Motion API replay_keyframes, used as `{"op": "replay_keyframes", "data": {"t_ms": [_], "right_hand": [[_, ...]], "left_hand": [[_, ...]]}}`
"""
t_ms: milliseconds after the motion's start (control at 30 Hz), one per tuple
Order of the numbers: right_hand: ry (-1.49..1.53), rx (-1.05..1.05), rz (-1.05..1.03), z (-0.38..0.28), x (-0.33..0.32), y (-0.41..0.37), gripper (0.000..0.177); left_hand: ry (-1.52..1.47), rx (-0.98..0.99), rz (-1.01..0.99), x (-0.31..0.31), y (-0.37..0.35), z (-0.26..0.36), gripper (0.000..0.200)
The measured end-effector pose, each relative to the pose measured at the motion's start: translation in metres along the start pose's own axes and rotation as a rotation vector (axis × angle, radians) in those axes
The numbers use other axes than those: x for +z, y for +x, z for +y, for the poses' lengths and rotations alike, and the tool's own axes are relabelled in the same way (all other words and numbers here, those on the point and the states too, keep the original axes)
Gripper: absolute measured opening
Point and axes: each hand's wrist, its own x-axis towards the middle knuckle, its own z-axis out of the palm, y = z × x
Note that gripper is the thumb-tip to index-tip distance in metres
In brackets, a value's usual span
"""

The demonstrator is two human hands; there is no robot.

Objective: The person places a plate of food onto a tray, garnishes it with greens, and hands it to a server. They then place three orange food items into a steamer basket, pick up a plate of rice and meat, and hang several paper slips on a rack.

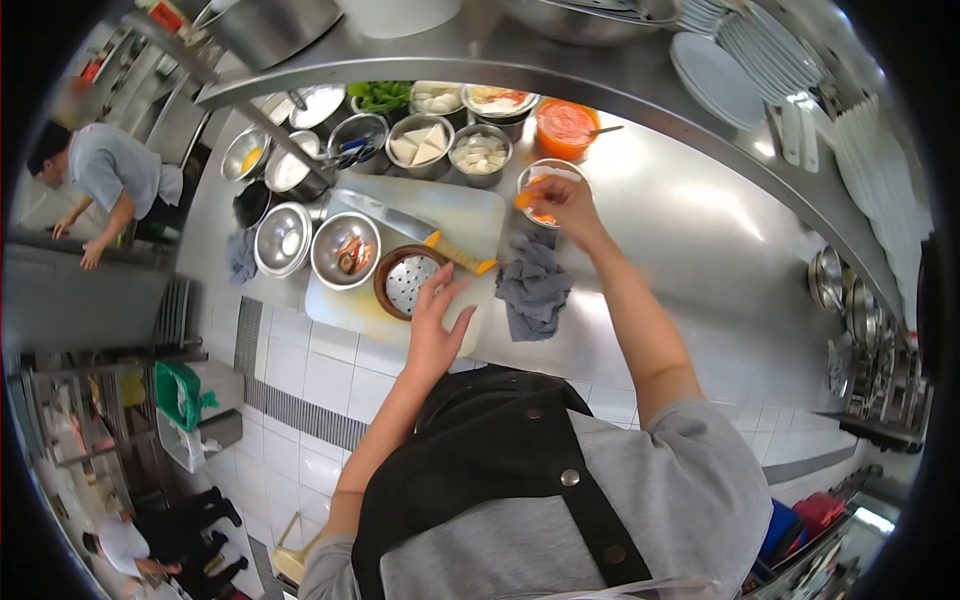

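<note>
My right hand [562,205] is closed over a white-rimmed bowl [583,178] with orange and white contents, its fingers round an orange piece. My left hand [438,312] has its fingers apart and holds nothing, beside a brown round container [382,287] with a perforated metal disc [409,282]. A large knife [375,212] lies on the cutting board [472,208], its yellow-orange handle [462,256] pointing toward the grey cloth [535,285]. Left of the brown container, a steel bowl [345,250] holds red and white strips and a dark round piece.
Bowls of white blocks [419,143], pale chunks [480,156] and greens [381,96] line the back beside an orange tub [565,128]. A metal shelf [480,67] with plates [715,78] overhangs the counter. Two other people [112,170] are at the left.
</note>
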Motion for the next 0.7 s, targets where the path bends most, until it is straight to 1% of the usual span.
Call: {"op": "replay_keyframes", "data": {"t_ms": [67, 167, 267, 333, 367, 400, 467, 500, 600, 700], "right_hand": [[0.079, 0.110, -0.141, -0.038, 0.058, -0.028, 0.019], [0.071, 0.154, -0.250, -0.036, 0.113, -0.043, 0.019], [0.081, 0.213, -0.277, -0.009, 0.151, -0.034, 0.018], [-0.073, 0.181, -0.286, 0.014, 0.169, -0.022, 0.020], [-0.157, 0.151, -0.282, 0.022, 0.177, -0.018, 0.021], [-0.241, 0.118, -0.276, 0.029, 0.183, -0.015, 0.021], [-0.593, -0.079, -0.312, 0.032, 0.195, -0.014, 0.020], [-0.769, -0.180, -0.327, 0.034, 0.200, -0.015, 0.019], [-0.961, -0.039, -0.465, 0.006, 0.213, -0.025, 0.012], [-0.870, -0.020, -0.512, 0.036, 0.214, -0.021, 0.006]], "left_hand": [[-0.169, -0.107, 0.116, -0.005, 0.022, 0.014, 0.039], [-0.416, -0.254, 0.219, -0.016, 0.041, -0.001, 0.031], [-0.350, -0.351, 0.122, -0.043, 0.044, -0.064, 0.019], [-0.171, -0.402, 0.223, -0.061, 0.044, -0.098, 0.010], [-0.047, -0.398, 0.215, -0.068, 0.042, -0.111, 0.012], [0.045, -0.411, 0.127, -0.066, 0.037, -0.122, 0.012], [0.222, -0.434, -0.057, -0.061, 0.035, -0.123, 0.012], [0.230, -0.459, -0.081, -0.058, 0.033, -0.124, 0.014], [0.598, -0.413, -0.025, -0.053, 0.032, -0.116, 0.015], [0.575, -0.267, -0.031, -0.053, 0.026, -0.123, 0.014]]}}
